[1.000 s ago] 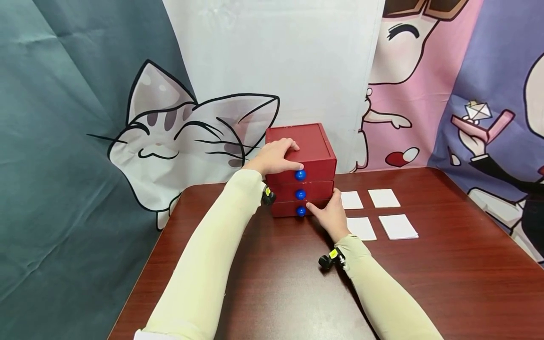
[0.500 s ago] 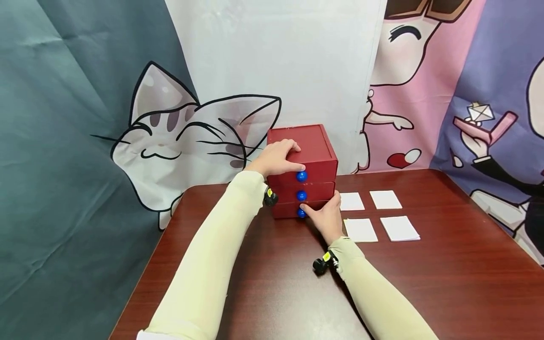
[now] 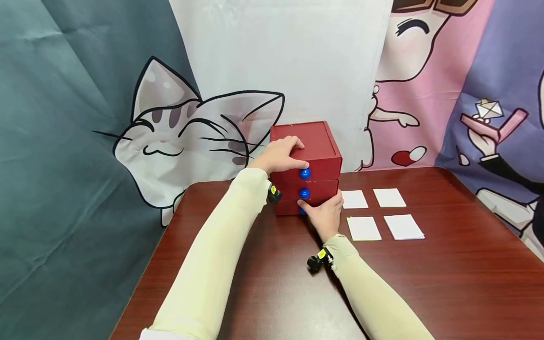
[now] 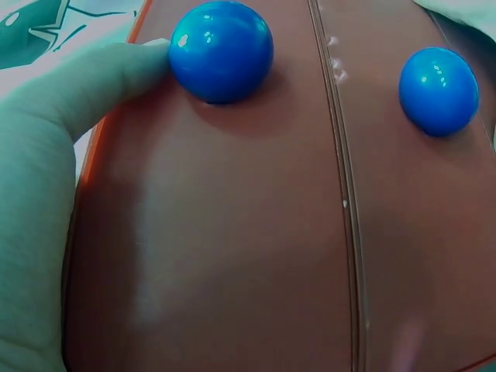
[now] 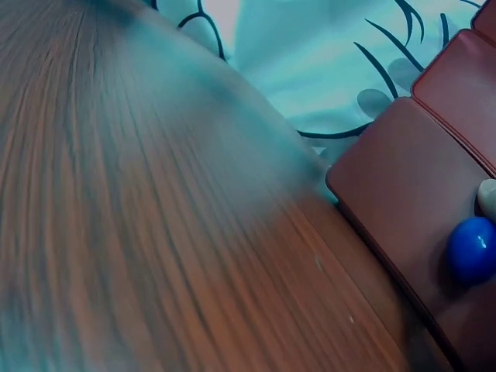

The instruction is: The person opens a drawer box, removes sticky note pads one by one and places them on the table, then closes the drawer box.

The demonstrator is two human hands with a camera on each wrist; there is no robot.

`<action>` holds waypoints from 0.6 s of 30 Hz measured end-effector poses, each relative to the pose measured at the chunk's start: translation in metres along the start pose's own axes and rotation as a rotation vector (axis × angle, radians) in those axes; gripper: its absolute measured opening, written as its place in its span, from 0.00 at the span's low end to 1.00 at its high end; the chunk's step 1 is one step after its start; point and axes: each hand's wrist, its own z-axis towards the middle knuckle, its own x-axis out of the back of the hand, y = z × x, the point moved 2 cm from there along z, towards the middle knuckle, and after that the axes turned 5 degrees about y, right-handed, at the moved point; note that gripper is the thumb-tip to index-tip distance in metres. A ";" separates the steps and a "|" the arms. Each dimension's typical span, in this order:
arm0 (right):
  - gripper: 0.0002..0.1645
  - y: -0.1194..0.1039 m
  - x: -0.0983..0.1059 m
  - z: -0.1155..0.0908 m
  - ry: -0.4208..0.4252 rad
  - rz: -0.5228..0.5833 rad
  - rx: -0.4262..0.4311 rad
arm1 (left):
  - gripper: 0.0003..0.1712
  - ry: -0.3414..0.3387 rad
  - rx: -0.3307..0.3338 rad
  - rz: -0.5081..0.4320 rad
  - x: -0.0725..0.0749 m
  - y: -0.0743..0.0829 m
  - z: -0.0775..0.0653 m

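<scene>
A red drawer box [image 3: 316, 141] has three stacked drawers, each with a round blue knob. My left hand [image 3: 278, 156] rests on its top at the left, the thumb reaching along the front edge to the top knob [image 4: 222, 53]. In the left wrist view that thumb tip touches the knob's side. The middle knob [image 3: 304, 193] is untouched. At the lower right front, my right hand [image 3: 325, 215] has its thumb over the bottom knob [image 5: 474, 250], which the hand mostly covers in the head view. Its other fingers lie by the box's right side. All drawers look closed.
Right of the box lie white square pads of paper, including a near pad [image 3: 403, 227] and a far pad [image 3: 389, 198]. The brown wooden table [image 3: 272, 293] carries everything. A printed cloth backdrop [image 3: 323, 56] hangs right behind the box.
My right hand has shifted left, its thumb moving from beside the bottom knob to over it. The left hand stays on top of the box. The head view has turned slightly.
</scene>
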 end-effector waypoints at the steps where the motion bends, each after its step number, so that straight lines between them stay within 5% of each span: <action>1: 0.78 0.000 -0.001 -0.001 0.010 -0.003 -0.006 | 0.33 -0.001 0.001 0.001 0.000 0.000 0.000; 12: 0.79 0.000 -0.002 -0.007 0.050 -0.001 -0.017 | 0.34 0.037 -0.007 -0.020 -0.006 -0.001 0.001; 15: 0.78 0.002 0.002 -0.007 0.048 0.030 0.016 | 0.34 0.130 -0.035 -0.144 -0.010 -0.009 -0.002; 18: 0.74 0.005 0.014 -0.008 0.056 0.051 0.070 | 0.32 0.310 -0.064 -0.347 -0.020 -0.022 -0.016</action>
